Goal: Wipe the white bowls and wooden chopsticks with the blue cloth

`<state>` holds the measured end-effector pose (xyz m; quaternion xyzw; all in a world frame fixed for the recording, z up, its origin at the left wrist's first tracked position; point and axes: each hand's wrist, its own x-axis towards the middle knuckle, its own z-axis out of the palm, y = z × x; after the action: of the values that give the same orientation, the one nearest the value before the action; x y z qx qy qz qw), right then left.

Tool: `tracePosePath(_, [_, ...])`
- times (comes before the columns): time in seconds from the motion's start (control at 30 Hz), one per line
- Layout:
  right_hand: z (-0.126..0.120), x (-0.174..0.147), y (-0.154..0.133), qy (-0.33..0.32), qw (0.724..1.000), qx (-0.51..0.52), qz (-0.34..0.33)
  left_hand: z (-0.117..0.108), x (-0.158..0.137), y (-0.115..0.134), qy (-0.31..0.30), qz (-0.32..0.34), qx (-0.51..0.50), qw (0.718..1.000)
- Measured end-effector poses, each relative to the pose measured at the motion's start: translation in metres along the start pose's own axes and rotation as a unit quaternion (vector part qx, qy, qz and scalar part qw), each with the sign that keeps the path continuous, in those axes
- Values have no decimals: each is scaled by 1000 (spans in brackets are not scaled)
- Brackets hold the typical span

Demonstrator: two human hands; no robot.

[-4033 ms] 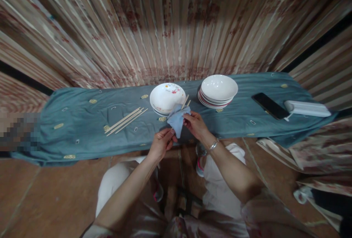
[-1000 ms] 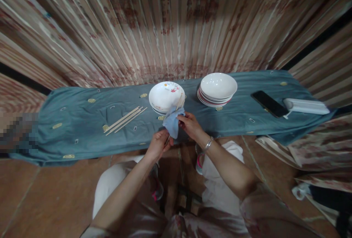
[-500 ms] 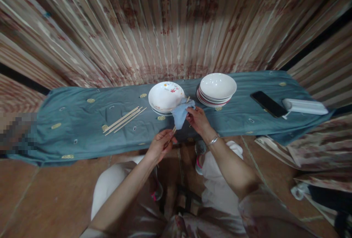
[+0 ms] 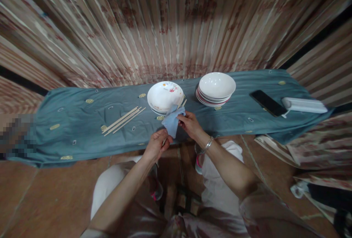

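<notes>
Clock centre: the blue cloth (image 4: 173, 122), bunched in front of you above the table's near edge, with twelve pointing away from you.
Held chopsticks: pale, wrapped by the cloth midway; two far ends (image 4: 180, 101) poke out toward one o'clock, in front of the floral bowl's rim. Whether they touch it, you cannot tell.
Left hand (image 4: 158, 142): at seven to eight, fingers curled, pinching the near ends of the chopsticks.
Right hand (image 4: 189, 123): at three, thumb and fingers pinching the cloth around the sticks.
Handling: the sticks look light, stiff and smooth, so they may roll or slip; best gripped near one end. The cloth seems soft and limp; pinch it close to the sticks.
Loose chopsticks (image 4: 123, 120): several, lying at nine on the teal-covered table (image 4: 82, 142).
Floral bowls (image 4: 165, 95): stacked between eleven and twelve, likely breakable.
White bowls (image 4: 216, 86): a taller stack between one and two.
Smartphone (image 4: 267, 103): between two and three, well apart from your hands.
</notes>
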<state>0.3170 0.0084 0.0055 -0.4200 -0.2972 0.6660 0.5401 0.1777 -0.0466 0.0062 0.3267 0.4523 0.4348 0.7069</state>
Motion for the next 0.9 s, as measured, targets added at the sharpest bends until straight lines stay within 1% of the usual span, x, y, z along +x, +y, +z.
tracePosePath(0.2, [-9, 7, -11, 17, 999, 27, -18, 3, -3, -1, -26, -21, 13, 999])
tracePosePath(0.33, [-19, 15, -22, 33, 997, 65, -34, 4, -7, -3, -33, -34, 11, 999])
tracePosePath(0.43, [-22, 17, -26, 35, 996, 72, -32, 4, -8, -3, -34, -39, 11, 999])
tracePosePath(0.6, [-17, 13, -17, 30, 998, 52, -25, 2, -5, -1, -24, -36, 5, 999])
tracePosePath(0.77, [-6, 6, -3, 3, 999, 34, -12, 0, -2, 2, -5, -19, 6, 1000])
tracePosePath(0.9, [-9, 9, -6, 9, 999, 39, -22, 1, -3, 1, -14, -19, 7, 1000])
